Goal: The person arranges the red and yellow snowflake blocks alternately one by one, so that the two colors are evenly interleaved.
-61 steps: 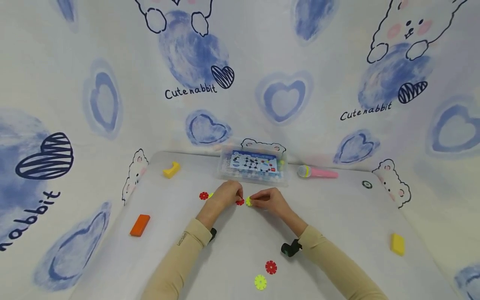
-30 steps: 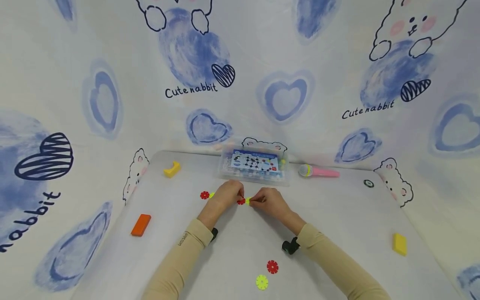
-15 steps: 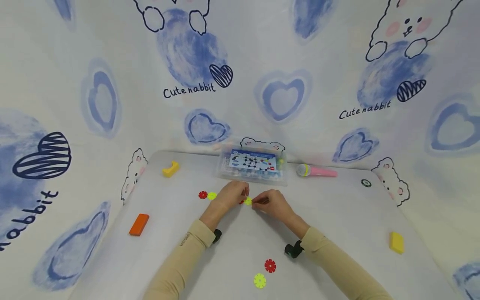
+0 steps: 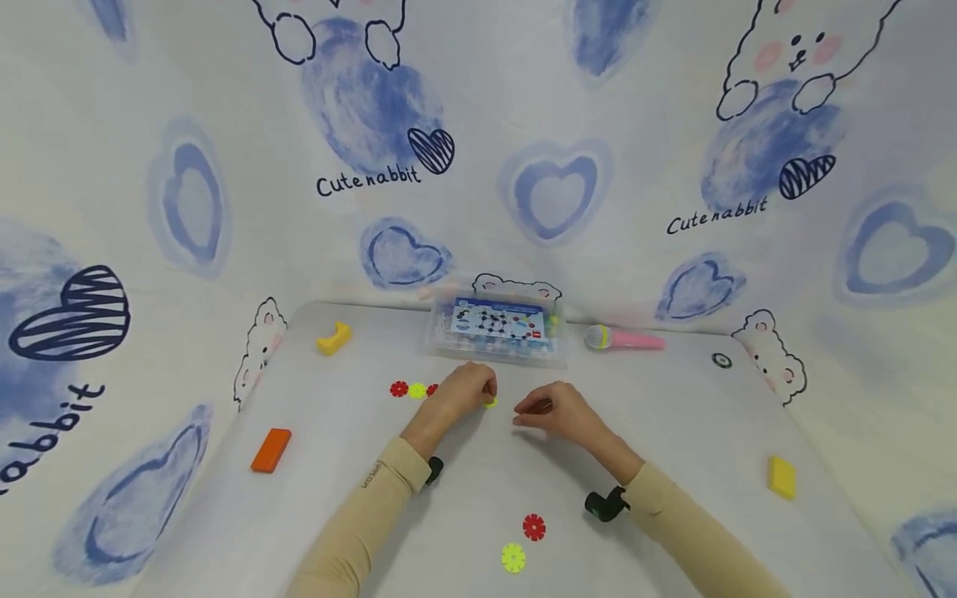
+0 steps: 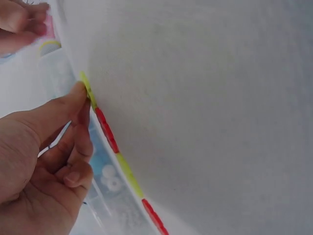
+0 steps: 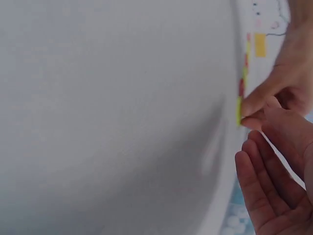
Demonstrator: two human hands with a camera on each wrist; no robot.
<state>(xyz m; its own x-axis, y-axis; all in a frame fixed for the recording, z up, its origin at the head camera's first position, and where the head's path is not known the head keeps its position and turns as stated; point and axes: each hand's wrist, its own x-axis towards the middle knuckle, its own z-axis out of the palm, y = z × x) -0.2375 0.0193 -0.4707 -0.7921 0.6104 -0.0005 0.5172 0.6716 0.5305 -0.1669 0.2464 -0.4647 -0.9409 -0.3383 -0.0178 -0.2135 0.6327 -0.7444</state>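
Observation:
A flat chain of red and yellow toothed discs [image 4: 416, 389] lies on the white table [image 4: 673, 432]. My left hand [image 4: 465, 390] pinches the yellow disc [image 4: 490, 403] at the chain's right end. In the left wrist view my thumb sits on that yellow disc [image 5: 87, 89], with the red disc [image 5: 106, 130] and further discs running on from it. My right hand [image 4: 555, 412] hovers just right of the chain, fingers relaxed and empty. The right wrist view shows its straight fingers [image 6: 261, 193] below the left hand [image 6: 288, 73], which pinches the yellow disc [image 6: 238, 110].
A clear plastic box [image 4: 497, 332] stands behind the hands, with a pink toy microphone [image 4: 624, 339] to its right. A loose red disc [image 4: 533, 526] and yellow disc [image 4: 512, 557] lie near me. An orange block [image 4: 271, 449] and yellow blocks [image 4: 332, 338] [image 4: 781, 477] lie around.
My right hand has let go of the yellow disc and drawn back to the right. My left hand stays on the chain, which now shows more discs at its left.

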